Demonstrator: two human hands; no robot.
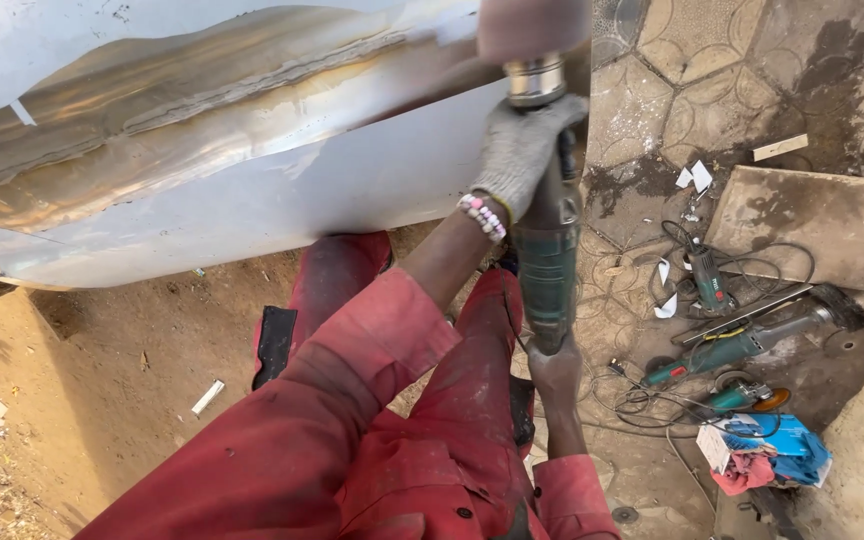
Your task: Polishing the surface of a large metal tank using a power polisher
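A green power sander [547,260] points up at a white, dented car body panel [252,190], its pinkish round pad [532,25] pressed against the panel's right end. My left hand [522,150], in a grey knit glove with a bead bracelet at the wrist, grips the tool just below its metal head. Bare, my right hand [555,365] holds the rear end of the tool's body. Both arms wear red overall sleeves, and my red-clad knees [342,275] are below the panel.
Several green power tools [742,345] with tangled cables lie on the paved ground at right, beside a blue and red cloth bundle [767,450]. A concrete slab [822,220] lies behind them. Bare dirt [122,370] spreads under the panel at left.
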